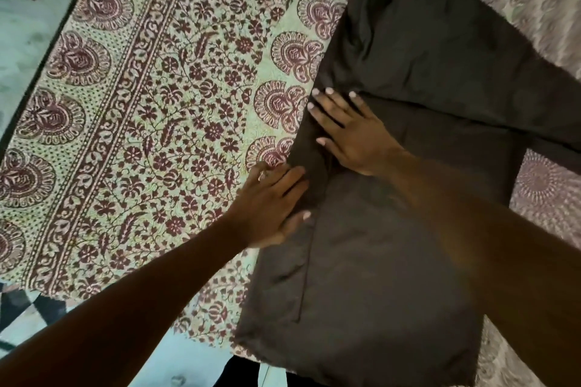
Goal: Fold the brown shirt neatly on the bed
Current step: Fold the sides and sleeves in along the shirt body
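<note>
The brown shirt (408, 97) lies flat on the bed, stretched from the near edge up to the far right, with one long side folded inward and a sleeve running off to the right. My left hand (270, 207) rests flat on the shirt's left folded edge, fingers straight, a ring on one finger. Just above it, my right hand (349, 132) presses on the same fold with fingers spread and straight. Neither hand grips the cloth. My right forearm covers part of the shirt's lower right.
A bedsheet (151, 122) with a maroon floral print on pale green covers the bed. The bed's left edge (44, 63) runs diagonally at the upper left, with pale floor (22, 25) beyond it. Floor also shows at the bottom left.
</note>
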Demonstrator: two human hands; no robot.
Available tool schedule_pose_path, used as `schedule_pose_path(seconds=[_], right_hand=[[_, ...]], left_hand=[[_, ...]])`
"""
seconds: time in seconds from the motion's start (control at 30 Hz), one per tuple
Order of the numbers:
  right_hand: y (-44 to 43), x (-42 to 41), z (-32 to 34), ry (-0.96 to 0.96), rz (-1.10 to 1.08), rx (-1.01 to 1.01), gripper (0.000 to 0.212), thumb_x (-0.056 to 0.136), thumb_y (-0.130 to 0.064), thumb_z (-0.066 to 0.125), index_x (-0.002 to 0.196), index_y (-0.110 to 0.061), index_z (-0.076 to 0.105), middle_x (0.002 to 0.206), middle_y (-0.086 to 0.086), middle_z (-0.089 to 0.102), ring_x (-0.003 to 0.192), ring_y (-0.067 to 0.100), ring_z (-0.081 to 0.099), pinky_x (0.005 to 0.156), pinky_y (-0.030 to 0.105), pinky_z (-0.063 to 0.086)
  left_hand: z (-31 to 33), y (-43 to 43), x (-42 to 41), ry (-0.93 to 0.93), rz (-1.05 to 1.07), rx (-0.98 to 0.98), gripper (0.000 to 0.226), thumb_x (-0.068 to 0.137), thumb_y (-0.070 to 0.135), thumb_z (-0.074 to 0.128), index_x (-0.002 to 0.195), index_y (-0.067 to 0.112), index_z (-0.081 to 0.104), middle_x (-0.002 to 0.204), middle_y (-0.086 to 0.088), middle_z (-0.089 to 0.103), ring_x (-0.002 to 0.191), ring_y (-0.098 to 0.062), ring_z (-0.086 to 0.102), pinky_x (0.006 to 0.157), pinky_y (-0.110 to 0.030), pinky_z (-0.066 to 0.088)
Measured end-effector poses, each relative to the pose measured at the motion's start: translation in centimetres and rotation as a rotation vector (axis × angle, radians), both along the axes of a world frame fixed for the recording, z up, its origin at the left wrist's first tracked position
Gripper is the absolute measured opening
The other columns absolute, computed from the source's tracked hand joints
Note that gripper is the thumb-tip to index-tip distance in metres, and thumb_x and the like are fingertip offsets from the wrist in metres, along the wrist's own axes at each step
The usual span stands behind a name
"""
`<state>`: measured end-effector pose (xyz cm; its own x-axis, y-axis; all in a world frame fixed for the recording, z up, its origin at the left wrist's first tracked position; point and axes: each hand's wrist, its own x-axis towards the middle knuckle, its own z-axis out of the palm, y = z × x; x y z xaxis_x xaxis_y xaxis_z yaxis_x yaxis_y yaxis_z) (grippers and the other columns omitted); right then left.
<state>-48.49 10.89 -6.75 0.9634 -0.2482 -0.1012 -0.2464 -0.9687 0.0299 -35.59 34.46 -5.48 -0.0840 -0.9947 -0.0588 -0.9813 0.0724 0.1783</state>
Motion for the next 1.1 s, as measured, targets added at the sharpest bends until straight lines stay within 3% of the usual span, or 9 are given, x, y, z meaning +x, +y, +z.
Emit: schedule_pose_path(seconds=[0.1,0.23,0.4,0.53,0.6,0.8,0.93,1.03,1.1], right_hand=[[-2.0,-0.2,-0.6,0.02,0.092,-0.008,0.06,0.109,-0.045,0.026,0.163,-0.019,0.023,0.172,0.003,0.019,0.158,0.02,0.018,0.127,0.049,0.018],[-7.5,1.7,-1.3,0.043,0.036,-0.008,0.063,0.108,-0.053,0.023,0.164,-0.025,0.019,0.172,-0.001,0.016,0.158,0.016,0.019,0.126,0.052,0.014],[-12.6,5.0,-0.4,0.028,-0.184,-0.004,0.072,0.103,-0.061,0.022,0.162,-0.02,0.027,0.171,0.003,0.022,0.157,0.02,0.025,0.125,0.059,0.013],[-11.5,5.1,-0.2,-0.042,0.015,-0.053,0.069,0.108,-0.056,0.03,0.159,-0.01,0.035,0.169,0.009,0.027,0.157,0.025,0.024,0.127,0.054,0.017],[-10.6,4.3,-1.1,-0.035,0.066,-0.029,0.07,0.107,-0.059,0.028,0.16,-0.013,0.032,0.17,0.007,0.024,0.157,0.022,0.023,0.127,0.053,0.015],[-15.9,7.9,-1.6,0.05,-0.123,-0.01,0.082,0.1,-0.073,0.018,0.164,-0.022,0.021,0.172,0.002,0.017,0.158,0.019,0.02,0.124,0.063,-0.001],[-21.2,11.7,-0.3,0.164,-0.227,0.037,0.096,0.09,-0.084,0.002,0.165,-0.024,0.008,0.174,0.0,0.006,0.16,0.02,0.005,0.12,0.069,-0.009],[-21.8,12.7,0.7,0.179,-0.232,0.044,0.09,0.097,-0.077,0.011,0.165,-0.017,0.01,0.174,0.005,0.004,0.16,0.027,0.002,0.121,0.071,-0.005],[-19.7,12.0,1.2,0.07,-0.204,-0.007,0.085,0.103,-0.069,0.019,0.164,-0.01,0.016,0.173,0.01,0.009,0.16,0.03,0.006,0.124,0.067,-0.001]], left_hand=[[-0.1,-4.0,1.4,-0.044,0.018,0.111,0.086,0.095,0.065,0.039,0.159,0.008,0.03,0.169,-0.013,0.023,0.155,-0.03,0.026,0.118,-0.055,0.024],[-2.1,-4.1,2.3,-0.073,-0.049,0.187,0.099,0.092,0.076,0.031,0.164,0.01,0.01,0.173,-0.01,0.002,0.16,-0.026,0.007,0.125,-0.056,0.01],[-2.1,-4.5,2.3,-0.057,-0.046,0.208,0.101,0.091,0.075,0.035,0.164,0.01,0.01,0.173,-0.009,0.002,0.16,-0.026,0.008,0.124,-0.058,0.008],[-1.7,-4.7,2.5,-0.027,-0.053,0.244,0.101,0.09,0.075,0.038,0.164,0.009,0.013,0.173,-0.009,0.005,0.16,-0.026,0.012,0.121,-0.061,0.018],[-1.8,-4.7,2.5,-0.03,-0.054,0.255,0.101,0.09,0.075,0.038,0.164,0.009,0.013,0.173,-0.009,0.006,0.159,-0.027,0.013,0.12,-0.062,0.019],[-2.2,-4.7,2.6,-0.023,-0.052,0.218,0.1,0.091,0.075,0.038,0.163,0.009,0.017,0.173,-0.009,0.008,0.159,-0.027,0.014,0.12,-0.063,0.02],[-2.2,-4.8,2.6,-0.017,-0.052,0.24,0.101,0.091,0.075,0.037,0.163,0.009,0.014,0.173,-0.01,0.005,0.159,-0.027,0.013,0.117,-0.063,0.021],[-2.0,-4.8,2.7,-0.007,-0.054,0.259,0.1,0.092,0.075,0.037,0.164,0.009,0.013,0.173,-0.009,0.004,0.159,-0.027,0.013,0.117,-0.062,0.02],[-1.8,-4.7,2.8,0.009,-0.053,0.259,0.1,0.092,0.075,0.036,0.164,0.01,0.012,0.173,-0.009,0.004,0.16,-0.026,0.012,0.118,-0.062,0.018]])
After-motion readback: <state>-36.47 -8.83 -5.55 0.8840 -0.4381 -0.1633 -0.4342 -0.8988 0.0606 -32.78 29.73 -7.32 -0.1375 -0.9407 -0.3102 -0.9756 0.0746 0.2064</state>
